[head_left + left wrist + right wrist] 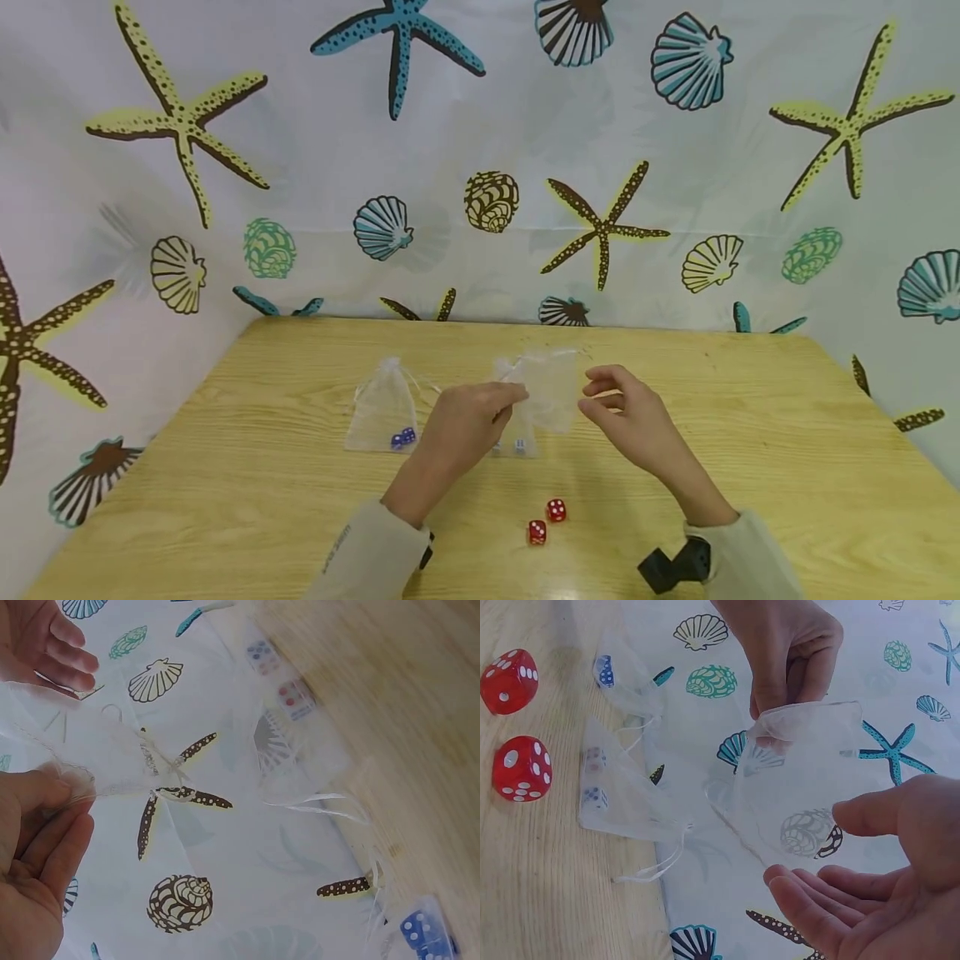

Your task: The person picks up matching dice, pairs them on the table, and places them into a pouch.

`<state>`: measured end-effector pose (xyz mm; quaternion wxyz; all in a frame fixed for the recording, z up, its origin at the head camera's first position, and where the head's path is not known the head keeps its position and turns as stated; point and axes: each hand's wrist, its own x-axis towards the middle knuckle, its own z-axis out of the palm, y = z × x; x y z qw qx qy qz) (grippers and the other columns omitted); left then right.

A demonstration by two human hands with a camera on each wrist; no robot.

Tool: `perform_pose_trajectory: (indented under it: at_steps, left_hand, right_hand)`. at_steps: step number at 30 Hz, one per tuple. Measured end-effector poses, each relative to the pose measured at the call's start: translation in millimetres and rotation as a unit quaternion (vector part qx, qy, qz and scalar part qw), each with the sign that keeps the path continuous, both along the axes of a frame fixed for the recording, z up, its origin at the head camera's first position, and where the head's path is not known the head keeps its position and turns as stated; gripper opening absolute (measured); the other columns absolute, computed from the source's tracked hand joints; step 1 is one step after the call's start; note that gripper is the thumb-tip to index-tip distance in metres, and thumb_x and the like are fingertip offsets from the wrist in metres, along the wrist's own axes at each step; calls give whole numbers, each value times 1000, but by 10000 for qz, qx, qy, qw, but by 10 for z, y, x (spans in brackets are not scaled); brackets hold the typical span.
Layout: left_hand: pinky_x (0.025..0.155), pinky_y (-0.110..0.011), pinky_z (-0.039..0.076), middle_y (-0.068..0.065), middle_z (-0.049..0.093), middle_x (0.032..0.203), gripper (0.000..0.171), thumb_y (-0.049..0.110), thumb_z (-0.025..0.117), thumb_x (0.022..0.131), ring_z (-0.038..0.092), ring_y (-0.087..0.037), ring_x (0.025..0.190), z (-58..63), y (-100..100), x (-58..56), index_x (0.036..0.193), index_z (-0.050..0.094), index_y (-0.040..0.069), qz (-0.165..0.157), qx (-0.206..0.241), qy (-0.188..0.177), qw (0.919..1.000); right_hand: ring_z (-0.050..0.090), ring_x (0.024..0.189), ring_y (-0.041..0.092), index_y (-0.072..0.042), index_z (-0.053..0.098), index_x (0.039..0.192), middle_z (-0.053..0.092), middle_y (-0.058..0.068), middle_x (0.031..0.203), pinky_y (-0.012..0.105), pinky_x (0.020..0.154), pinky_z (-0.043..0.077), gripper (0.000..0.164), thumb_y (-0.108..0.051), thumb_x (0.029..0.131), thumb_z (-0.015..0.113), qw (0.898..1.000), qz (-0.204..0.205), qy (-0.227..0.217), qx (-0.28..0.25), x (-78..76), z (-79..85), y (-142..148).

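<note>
A sheer white drawstring pouch [553, 392] hangs above the table, pinched between the thumb and fingers of my left hand [472, 421]. The pouch looks empty and see-through. Just right of it is my right hand [630, 412], thumb and fingers parted and nothing between them. In the right wrist view its fingertips lie close to the pouch [802, 772]; whether they touch it I cannot tell. Two red dice [556, 510] lie on the table nearer to me. Behind my left hand, a second pouch [525, 437] with white dice [520, 447] lies partly hidden.
On the left of the wooden table [225, 483] lies another sheer pouch [378, 412] with blue dice [407, 435] inside, its strings loose. A white cloth [450, 150] printed with shells and starfish stands behind the table and along both sides.
</note>
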<state>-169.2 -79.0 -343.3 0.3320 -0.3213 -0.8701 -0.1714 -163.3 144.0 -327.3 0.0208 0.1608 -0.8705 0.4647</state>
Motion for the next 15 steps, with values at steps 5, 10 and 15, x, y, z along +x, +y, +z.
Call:
perform_pose_trajectory:
  at_steps: [5,10,15]
  left_hand:
    - [66,-24,56,0,75,94,21,2,73,79,72,-12,82,15,50,43,96,76,15,-51,-219,292,9993]
    - [66,-22,55,2,74,97,22,4,75,78,71,-10,83,28,105,65,98,76,14,-211,-568,416,9973]
    - [67,-20,55,1,75,97,21,4,75,79,71,-9,84,50,143,90,98,76,13,-584,-830,441,9939]
  right_hand:
    - [61,111,35,3,44,135,54,23,126,40,89,54,44,-26,101,46,9986,-155,-318,-394,-12,9,1]
    - [59,113,36,4,47,133,55,25,128,35,88,54,42,-25,101,46,9923,-412,-467,-1074,-23,35,0]
    - [64,107,27,1,45,135,55,24,125,30,85,55,45,-15,95,57,9882,-484,-624,-1313,-16,54,5]
